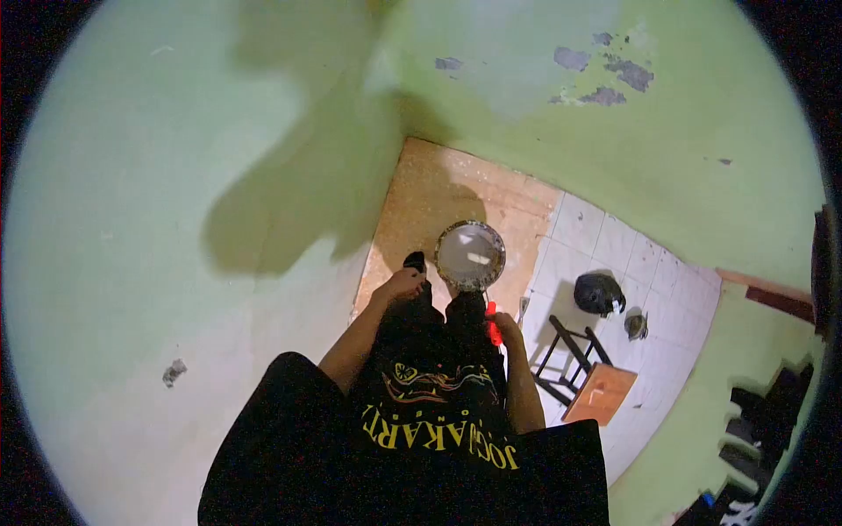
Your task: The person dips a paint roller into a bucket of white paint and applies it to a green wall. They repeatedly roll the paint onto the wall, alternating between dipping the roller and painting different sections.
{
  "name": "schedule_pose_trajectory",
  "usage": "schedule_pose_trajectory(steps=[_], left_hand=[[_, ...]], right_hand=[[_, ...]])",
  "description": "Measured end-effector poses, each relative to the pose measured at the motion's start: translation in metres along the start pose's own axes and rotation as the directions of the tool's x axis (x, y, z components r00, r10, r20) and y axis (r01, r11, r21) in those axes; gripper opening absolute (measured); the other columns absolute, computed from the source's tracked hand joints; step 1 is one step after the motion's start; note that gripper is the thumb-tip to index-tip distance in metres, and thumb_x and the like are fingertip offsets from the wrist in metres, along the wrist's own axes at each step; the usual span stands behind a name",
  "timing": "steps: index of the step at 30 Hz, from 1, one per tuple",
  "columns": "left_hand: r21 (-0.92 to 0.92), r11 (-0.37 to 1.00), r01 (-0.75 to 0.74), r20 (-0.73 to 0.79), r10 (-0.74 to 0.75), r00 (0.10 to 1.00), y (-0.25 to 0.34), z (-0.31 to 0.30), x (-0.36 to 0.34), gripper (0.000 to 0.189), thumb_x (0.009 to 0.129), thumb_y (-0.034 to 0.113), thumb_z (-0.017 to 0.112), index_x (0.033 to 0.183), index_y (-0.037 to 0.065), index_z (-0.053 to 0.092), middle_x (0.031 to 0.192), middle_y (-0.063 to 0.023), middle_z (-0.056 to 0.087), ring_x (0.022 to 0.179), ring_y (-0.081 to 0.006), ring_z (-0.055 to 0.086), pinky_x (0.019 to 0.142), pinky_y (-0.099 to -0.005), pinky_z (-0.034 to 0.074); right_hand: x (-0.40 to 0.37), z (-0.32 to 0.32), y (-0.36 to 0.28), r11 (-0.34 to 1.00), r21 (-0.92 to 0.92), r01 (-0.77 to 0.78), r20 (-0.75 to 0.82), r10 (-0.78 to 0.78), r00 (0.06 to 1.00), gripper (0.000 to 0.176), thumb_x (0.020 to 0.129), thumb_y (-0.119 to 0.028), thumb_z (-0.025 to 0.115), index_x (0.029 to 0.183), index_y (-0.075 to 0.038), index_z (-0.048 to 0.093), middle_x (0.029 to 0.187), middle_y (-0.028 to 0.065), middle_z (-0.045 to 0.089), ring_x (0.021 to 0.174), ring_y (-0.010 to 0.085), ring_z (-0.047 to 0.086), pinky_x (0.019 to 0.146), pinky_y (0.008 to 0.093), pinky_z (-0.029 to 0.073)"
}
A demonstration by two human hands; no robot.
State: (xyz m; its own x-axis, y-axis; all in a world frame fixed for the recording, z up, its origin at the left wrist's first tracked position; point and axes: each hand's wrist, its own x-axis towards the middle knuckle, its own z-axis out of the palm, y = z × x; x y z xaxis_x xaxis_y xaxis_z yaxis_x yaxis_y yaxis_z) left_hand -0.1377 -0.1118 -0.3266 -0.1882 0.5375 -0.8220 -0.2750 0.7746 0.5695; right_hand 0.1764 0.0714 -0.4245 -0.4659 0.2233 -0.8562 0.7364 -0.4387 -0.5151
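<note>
Spattered bucket [503, 257] of pale liquid [463, 252] stands on tan flooring [519, 219] just ahead of the person, probably set flat against spills and near for reach. The left hand [404, 284] is beside the dark trousers [408, 324], its grip unclear; the right hand [507, 329] is closed around a red handle [494, 326], presumably for control.

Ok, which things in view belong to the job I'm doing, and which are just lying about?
Likely part of the job:
Red-handled tool, in your right hand
Bucket with pale contents

Apparently just lying about:
Stool with the orange-brown seat
Rounded black object
Small dark object beside it, too unclear to name
</note>
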Motion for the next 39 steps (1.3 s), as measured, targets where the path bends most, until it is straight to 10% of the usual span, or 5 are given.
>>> schedule_pose_trajectory(steps=[7, 27, 34, 37, 39], left_hand=[[0.223, 0.973, 0.061, 0.198, -0.106, 0.974, -0.039, -0.015, 0.036, 0.042, 0.089, 0.036, 0.051, 0.077, -0.003, 0.061, 0.067, -0.0111, 0.063, 0.05, -0.0195, 0.059, 0.05, -0.0321, 0.051], [0.503, 0.827, -0.252, 0.219, 0.16, 0.963, -0.107, -0.041, 0.025, 0.046, 0.09, 0.044, 0.046, 0.08, 0.003, 0.065, 0.072, -0.0098, 0.067, 0.063, -0.0187, 0.064, 0.06, -0.0352, 0.051], [0.088, 0.98, -0.18, 0.043, 0.177, 0.983, -0.102, -0.039, -0.052, 0.037, 0.093, 0.031, 0.045, 0.1, -0.003, 0.059, 0.084, -0.0109, 0.066, 0.076, -0.0204, 0.064, 0.067, -0.0353, 0.052], [0.768, 0.564, -0.303, -0.017, 0.491, 0.871, -0.109, -0.032, -0.063, 0.032, 0.091, 0.024, 0.049, 0.104, -0.005, 0.057, 0.091, -0.0149, 0.065, 0.082, -0.0238, 0.064, 0.071, -0.0355, 0.052], [-0.503, 0.82, -0.274, -0.096, 0.263, 0.96, -0.155, -0.03, -0.04, 0.037, 0.086, 0.025, 0.056, 0.106, -0.006, 0.055, 0.091, -0.0196, 0.064, 0.082, -0.0272, 0.064, 0.072, -0.0361, 0.052]], right_hand=[[-0.052, 0.052, -0.052, 0.876, 0.481, 0.025, 0.016, -0.037, 0.999, 0.019, 0.082, -0.019, 0.058, 0.077, -0.001, 0.057, 0.061, 0.0056, 0.055, 0.044, 0.018, 0.052, 0.041, 0.0313, 0.044], [-0.058, 0.052, -0.009, 0.918, 0.387, -0.089, 0.007, 0.093, 0.996, 0.022, 0.085, -0.023, 0.057, 0.078, -0.002, 0.053, 0.061, 0.009, 0.056, 0.047, 0.02, 0.053, 0.045, 0.0307, 0.043], [-0.03, 0.047, 0.046, 0.918, 0.391, 0.068, -0.018, -0.066, 0.998, 0.018, 0.081, -0.022, 0.059, 0.073, -0.007, 0.053, 0.057, 0.0037, 0.052, 0.044, 0.0175, 0.05, 0.041, 0.0313, 0.038], [-0.036, 0.037, 0.034, 0.983, -0.185, -0.012, -0.114, -0.009, 0.993, 0.018, 0.079, -0.02, 0.059, 0.072, -0.004, 0.057, 0.058, 0.0038, 0.055, 0.046, 0.0162, 0.052, 0.041, 0.0318, 0.038], [-0.074, 0.05, 0.024, 0.984, 0.164, 0.073, -0.129, -0.052, 0.99, 0.022, 0.08, -0.021, 0.06, 0.07, -0.002, 0.058, 0.06, 0.0037, 0.056, 0.046, 0.0159, 0.053, 0.042, 0.0313, 0.039]])
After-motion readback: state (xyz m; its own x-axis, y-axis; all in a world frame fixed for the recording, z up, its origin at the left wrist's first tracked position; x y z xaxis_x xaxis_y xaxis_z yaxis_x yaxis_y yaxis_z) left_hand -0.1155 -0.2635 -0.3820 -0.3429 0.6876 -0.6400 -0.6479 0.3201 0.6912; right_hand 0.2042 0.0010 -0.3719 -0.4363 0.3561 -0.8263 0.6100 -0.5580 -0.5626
